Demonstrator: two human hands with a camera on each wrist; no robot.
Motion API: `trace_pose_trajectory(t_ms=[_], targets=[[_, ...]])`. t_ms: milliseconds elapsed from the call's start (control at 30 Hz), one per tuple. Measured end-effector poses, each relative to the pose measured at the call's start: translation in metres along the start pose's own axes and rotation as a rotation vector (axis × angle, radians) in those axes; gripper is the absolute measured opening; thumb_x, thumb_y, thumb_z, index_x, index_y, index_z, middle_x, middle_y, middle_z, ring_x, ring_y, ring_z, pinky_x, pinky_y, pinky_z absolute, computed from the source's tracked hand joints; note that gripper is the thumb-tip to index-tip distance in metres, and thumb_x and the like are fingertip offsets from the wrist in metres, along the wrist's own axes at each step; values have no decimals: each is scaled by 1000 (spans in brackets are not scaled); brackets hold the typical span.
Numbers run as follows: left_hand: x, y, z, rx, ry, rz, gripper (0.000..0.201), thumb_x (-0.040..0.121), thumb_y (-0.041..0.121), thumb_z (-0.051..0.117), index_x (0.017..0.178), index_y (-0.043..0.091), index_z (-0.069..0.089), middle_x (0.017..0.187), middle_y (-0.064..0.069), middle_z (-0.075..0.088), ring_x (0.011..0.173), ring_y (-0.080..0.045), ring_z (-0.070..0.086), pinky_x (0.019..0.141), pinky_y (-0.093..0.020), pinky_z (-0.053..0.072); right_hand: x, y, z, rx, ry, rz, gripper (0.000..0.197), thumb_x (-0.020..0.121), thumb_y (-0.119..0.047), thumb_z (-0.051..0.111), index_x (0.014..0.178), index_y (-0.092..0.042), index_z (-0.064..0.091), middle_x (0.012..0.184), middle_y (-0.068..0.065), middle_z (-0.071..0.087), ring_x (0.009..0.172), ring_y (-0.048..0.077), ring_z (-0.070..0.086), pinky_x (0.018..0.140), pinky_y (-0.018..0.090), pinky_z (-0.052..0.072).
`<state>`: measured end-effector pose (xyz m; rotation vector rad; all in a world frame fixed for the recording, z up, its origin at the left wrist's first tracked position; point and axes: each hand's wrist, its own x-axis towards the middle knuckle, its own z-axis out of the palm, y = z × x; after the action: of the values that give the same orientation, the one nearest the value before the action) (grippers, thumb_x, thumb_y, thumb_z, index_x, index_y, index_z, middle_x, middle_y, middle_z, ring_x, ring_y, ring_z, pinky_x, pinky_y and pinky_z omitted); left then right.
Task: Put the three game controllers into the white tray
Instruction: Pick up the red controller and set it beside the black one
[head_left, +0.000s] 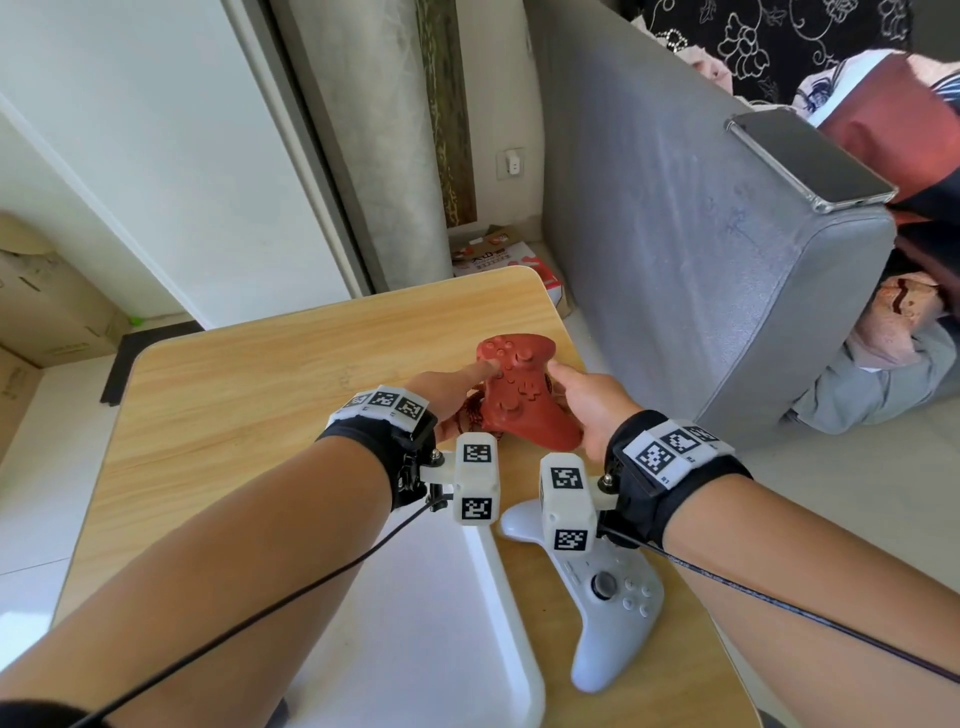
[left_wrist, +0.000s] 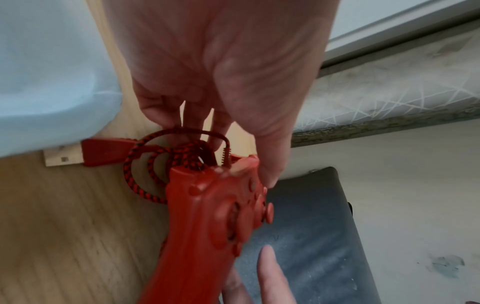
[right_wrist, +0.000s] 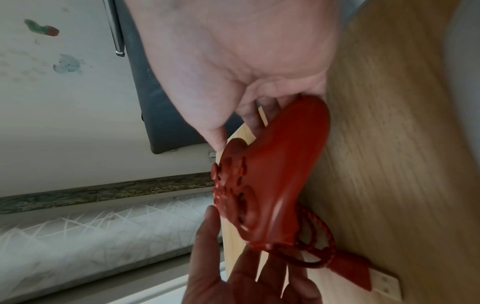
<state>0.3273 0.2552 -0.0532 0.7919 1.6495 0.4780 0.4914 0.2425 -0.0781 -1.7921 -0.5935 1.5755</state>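
Observation:
Both hands hold a red game controller (head_left: 519, 389) just above the wooden table (head_left: 260, 395), at its far right. My left hand (head_left: 465, 395) grips its left side, thumb on the button face, fingers behind among the coiled red braided cable (left_wrist: 145, 164). My right hand (head_left: 576, 400) grips the right handle, thumb on the top edge. The cable's red USB plug (left_wrist: 103, 152) lies beside the white tray (head_left: 506, 613) near me. A white controller (head_left: 608, 597) lies on the table right of the tray. No third controller is in view.
A grey sofa arm (head_left: 701, 260) stands close to the table's right edge, with a phone (head_left: 810, 161) lying on top. Cardboard boxes (head_left: 41, 312) sit on the floor at far left. The table's left half shows bare wood.

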Motion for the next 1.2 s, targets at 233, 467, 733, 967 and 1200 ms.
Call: trace_pose_trajectory(t_ms=[233,467,733,967,1200], targets=[[-10,7,9,6,-79,34,38,88,39,68,82,3,61,39,-3,63,27,-12,58,30,-17,44,-4,4,-4,-76,-30,-41,57,79,-58,61,121,-20,62,123,11,66,110,31,63,100,47,48],[-20,-3,2,-114,-63,122,40,79,47,75,91,9,68,73,-5,72,73,-20,66,83,-34,57,-30,2,-4,-12,-67,-117,19,92,-43,57,86,-27,62,113,9,68,106,28,64,99,44,49],[-68,-27,-35,-213,-80,208,29,90,39,66,93,11,64,66,-1,69,51,-12,64,44,-21,51,-86,10,20,-44,-153,-227,20,94,-41,55,100,-24,63,106,7,69,95,24,66,81,36,54],[-101,-76,-79,-294,-101,189,43,86,40,69,115,9,65,87,-6,76,73,-18,70,70,-32,55,-129,44,54,-72,-253,-265,33,92,-42,56,115,-20,64,115,11,70,102,27,67,96,47,51],[-119,-141,-104,-342,-65,188,59,78,41,74,125,8,60,109,-17,75,95,-30,73,72,-36,57,-152,93,85,-115,-306,-220,21,92,-41,58,103,-24,65,110,10,70,100,27,67,93,41,52]])
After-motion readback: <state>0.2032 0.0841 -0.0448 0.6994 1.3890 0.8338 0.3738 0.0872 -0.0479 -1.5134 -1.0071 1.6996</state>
